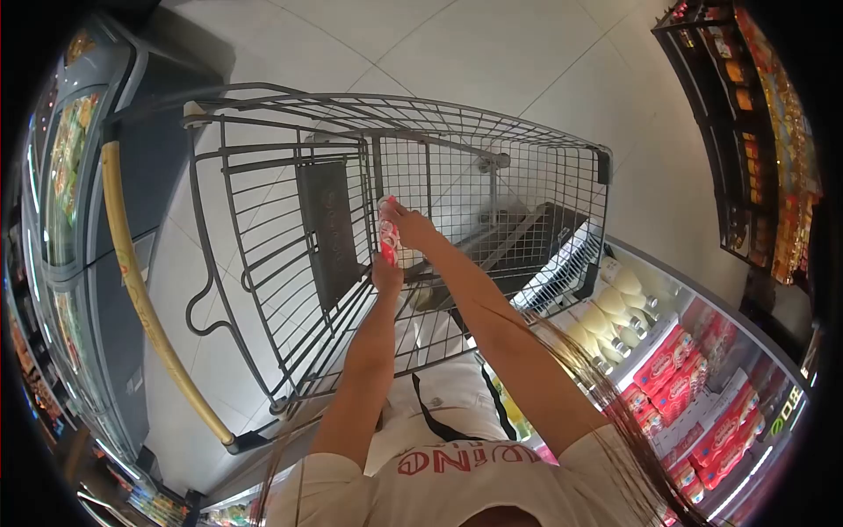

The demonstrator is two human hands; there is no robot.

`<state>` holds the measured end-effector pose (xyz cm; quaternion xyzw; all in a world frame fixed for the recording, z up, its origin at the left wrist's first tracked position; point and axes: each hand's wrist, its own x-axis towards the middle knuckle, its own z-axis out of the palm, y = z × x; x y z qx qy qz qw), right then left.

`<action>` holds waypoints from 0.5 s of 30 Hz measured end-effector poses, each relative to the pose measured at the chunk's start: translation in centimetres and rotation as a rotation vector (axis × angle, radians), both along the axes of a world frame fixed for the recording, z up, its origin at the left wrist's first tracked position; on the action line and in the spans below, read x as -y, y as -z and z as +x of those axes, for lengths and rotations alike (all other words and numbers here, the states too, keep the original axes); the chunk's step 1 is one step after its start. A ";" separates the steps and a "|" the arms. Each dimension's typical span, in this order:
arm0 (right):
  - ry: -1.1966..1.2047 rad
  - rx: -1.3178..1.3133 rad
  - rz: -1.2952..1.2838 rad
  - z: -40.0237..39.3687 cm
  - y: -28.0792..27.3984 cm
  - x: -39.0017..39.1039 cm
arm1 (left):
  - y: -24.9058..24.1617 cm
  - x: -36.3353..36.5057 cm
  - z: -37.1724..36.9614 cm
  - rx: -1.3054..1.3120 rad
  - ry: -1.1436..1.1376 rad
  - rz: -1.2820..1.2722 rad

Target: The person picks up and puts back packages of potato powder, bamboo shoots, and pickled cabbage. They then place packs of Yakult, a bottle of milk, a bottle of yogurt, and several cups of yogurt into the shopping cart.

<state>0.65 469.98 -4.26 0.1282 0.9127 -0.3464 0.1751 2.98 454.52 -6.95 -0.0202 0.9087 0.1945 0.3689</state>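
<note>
Inside a grey wire shopping cart [404, 112], a small red-and-white pack of drink bottles [388, 239] is held by both hands, low beside the cart's inner panel. My right hand [414, 230] is closed around its far end and side. At the near end, my left hand [386, 272] grips it, fingers partly hidden by the pack. A dark panel [327, 233] on the cart's child-seat section stands just left of the hands. Below them, the wire basket shows the floor through its mesh.
The cart's yellow handle [145, 299] curves at the left, next to a grey freezer cabinet [97, 176]. To the right, a lit chiller shelf holds pale bottles [606, 321] and red multipacks [672, 373]. A dark product rack [733, 132] stands at the upper right.
</note>
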 end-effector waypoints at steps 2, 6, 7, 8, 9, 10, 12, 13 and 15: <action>-0.052 0.023 0.012 0.0 -0.7 -0.8 | 1.0 0.5 -0.3 0.010 0.030 -0.028; 0.102 0.027 -0.101 -0.1 -1.5 -1.5 | -1.9 0.1 -2.5 0.121 0.055 0.236; 0.166 0.014 -0.126 0.4 -0.4 -1.5 | -3.6 -0.4 -3.5 0.184 0.040 0.310; 0.264 -0.092 -0.170 0.9 0.7 -1.5 | -5.4 -0.8 -4.3 0.328 -0.079 0.426; 0.302 -0.133 -0.092 1.4 0.6 -1.7 | -8.3 -1.3 -5.2 0.476 -0.199 0.535; 0.341 -0.171 -0.010 2.0 0.2 -2.3 | -10.2 -1.5 -6.4 0.708 -0.291 0.555; 0.458 -0.249 0.044 3.2 -1.3 -4.2 | -13.9 -2.2 -7.0 0.707 -0.192 0.587; 0.533 -0.195 0.003 3.9 -2.2 -5.3 | -14.6 -2.2 -7.6 0.717 -0.118 0.622; 0.679 -0.091 -0.084 5.8 -4.3 -7.4 | -16.9 -2.0 -8.0 0.715 -0.097 0.643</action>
